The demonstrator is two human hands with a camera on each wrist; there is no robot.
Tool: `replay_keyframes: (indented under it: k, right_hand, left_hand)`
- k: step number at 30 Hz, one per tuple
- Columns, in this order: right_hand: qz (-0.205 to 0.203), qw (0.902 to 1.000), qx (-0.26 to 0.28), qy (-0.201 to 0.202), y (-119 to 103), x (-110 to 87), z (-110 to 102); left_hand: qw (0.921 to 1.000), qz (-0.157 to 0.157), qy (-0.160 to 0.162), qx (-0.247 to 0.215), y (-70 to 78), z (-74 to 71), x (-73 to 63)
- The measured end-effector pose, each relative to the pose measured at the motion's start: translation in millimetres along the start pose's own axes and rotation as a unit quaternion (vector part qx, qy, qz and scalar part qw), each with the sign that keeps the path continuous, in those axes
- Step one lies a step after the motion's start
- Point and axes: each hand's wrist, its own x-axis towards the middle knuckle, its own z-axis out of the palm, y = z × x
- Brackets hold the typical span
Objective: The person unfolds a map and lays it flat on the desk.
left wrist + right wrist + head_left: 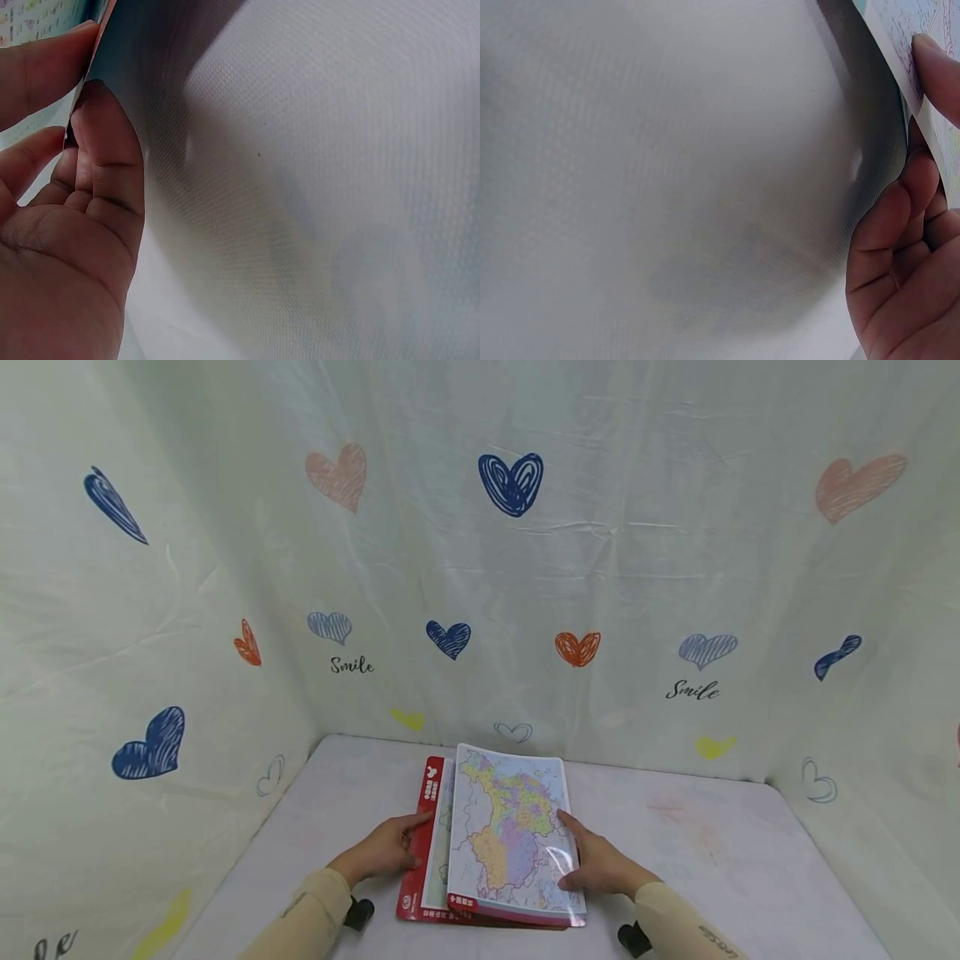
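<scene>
L fingers (410, 821) round lower map (435, 860) — R fingers (576, 828) round upper map (513, 835), prob.

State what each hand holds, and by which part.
The left hand pinches the red-bordered map by its left edge; the right hand, the top map by its right edge.

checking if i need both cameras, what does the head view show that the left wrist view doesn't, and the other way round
Only the head view shows the right hand at the right edge of the upper map, both sleeves, and the drawn hearts on the backdrop.

Only the left wrist view shows the left palm and the fingers bent behind the sheet's edge.

Both show the left hand gripping the edge of the red-bordered map.
</scene>
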Motion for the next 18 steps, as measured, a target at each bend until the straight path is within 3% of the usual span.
replay_keyframes:
  k: [18]
  right_hand:
    - [-0.012,0.9999,-0.004,-0.002,8.5,-2.4,-9.3]
  left_hand:
    - [1.0,-0.002,-0.003,-0.003,-5.1,-3.6,0.7]
